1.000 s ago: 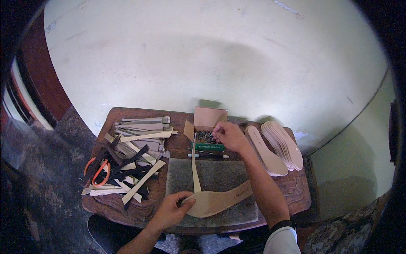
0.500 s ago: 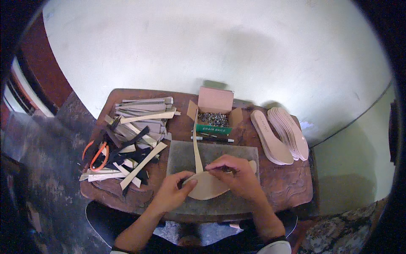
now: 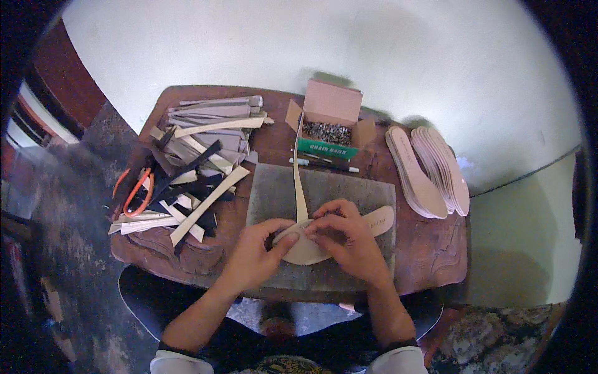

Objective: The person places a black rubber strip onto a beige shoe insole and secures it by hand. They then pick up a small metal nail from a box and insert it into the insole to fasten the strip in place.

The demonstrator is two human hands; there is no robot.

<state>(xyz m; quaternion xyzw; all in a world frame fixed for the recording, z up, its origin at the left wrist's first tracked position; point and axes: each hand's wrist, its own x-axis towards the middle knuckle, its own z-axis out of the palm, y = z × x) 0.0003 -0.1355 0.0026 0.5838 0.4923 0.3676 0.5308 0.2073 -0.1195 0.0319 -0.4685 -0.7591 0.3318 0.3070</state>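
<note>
A beige shoe insole [image 3: 305,253] lies over the grey mat, its narrow end pointing right. My left hand [image 3: 256,254] grips its broad end, thumb on top and fingers beneath the edge. A long, pale, narrow strap [image 3: 299,194] rises from the insole's far edge toward the nail box. My right hand [image 3: 350,242] rests over the middle of the insole, beside the foot of the strap. Its thumb and fingertips are pinched together at the insole's surface; whatever is between them is too small to tell.
Beyond the grey mat [image 3: 367,193], a green cardboard box [image 3: 327,148] holds many small metal nails. A pen [image 3: 324,165] lies before it. Stacked insoles [image 3: 418,181] stand at right. Strap pieces [image 3: 212,128] and orange-handled scissors [image 3: 140,190] crowd the left of the wooden table [image 3: 436,255].
The view has tilted, so the table sits higher in the picture. My right hand has opened its fingers slightly and lowered onto the insole. My left hand keeps its grip.
</note>
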